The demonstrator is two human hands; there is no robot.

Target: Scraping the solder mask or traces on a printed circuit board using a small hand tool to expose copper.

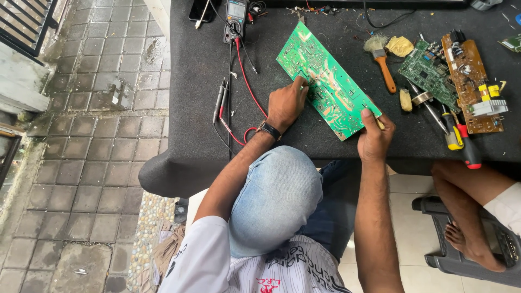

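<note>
A large green circuit board (325, 81) lies solder side up and askew on the black table (201, 125). My left hand (286, 103), a watch on its wrist, rests on the board's left edge, with the index finger pressing the board near the middle of that edge. At the board's near corner, my right hand (373, 137) is closed around a thin tool with a yellowish end (380, 124). My knee in light jeans (277, 195) sits below the table edge.
A multimeter (236, 16) with red and black leads stands at the back, its probes (220, 100) left of my hand. A brush (383, 66), two more boards (429, 73) (471, 81) and screwdrivers (461, 142) lie right. Another person's leg (467, 217) rests on a stool (461, 255).
</note>
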